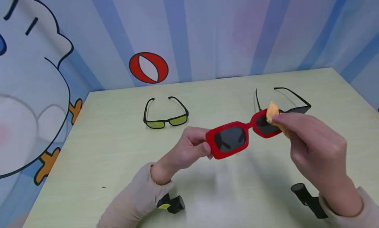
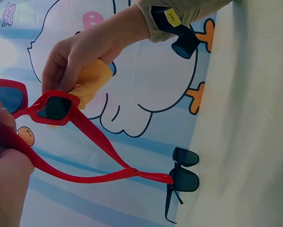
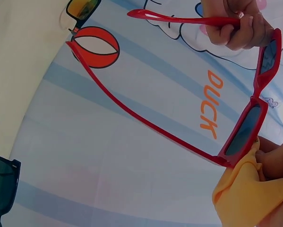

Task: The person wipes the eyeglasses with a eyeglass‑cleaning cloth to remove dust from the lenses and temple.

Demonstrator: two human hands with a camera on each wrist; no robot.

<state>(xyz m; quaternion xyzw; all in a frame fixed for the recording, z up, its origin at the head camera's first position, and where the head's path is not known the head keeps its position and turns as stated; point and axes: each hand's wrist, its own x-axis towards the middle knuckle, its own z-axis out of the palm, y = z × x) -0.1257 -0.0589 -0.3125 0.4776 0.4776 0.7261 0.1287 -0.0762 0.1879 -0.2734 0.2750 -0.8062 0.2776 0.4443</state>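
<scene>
Red-framed sunglasses (image 1: 242, 126) with dark lenses are held up above the table, their lens fronts toward the head camera. My left hand (image 1: 188, 147) grips them at the left end of the frame, near the hinge. In the right wrist view both red temples stand unfolded, and the left fingers (image 3: 245, 30) wrap one of them. A yellow-orange cloth (image 3: 240, 194) is pinched between thumb and fingers of my right hand (image 1: 321, 149). The cloth touches the front of the right-hand lens (image 1: 262, 122) and covers part of it.
Glasses with yellow lenses (image 1: 167, 122) and a black frame rest on the table (image 1: 103, 139), temples unfolded toward the wall. Dark sunglasses (image 1: 299, 109) lie at the right, partly hidden behind my right hand. A blue striped backdrop (image 1: 201, 34) stands behind the table.
</scene>
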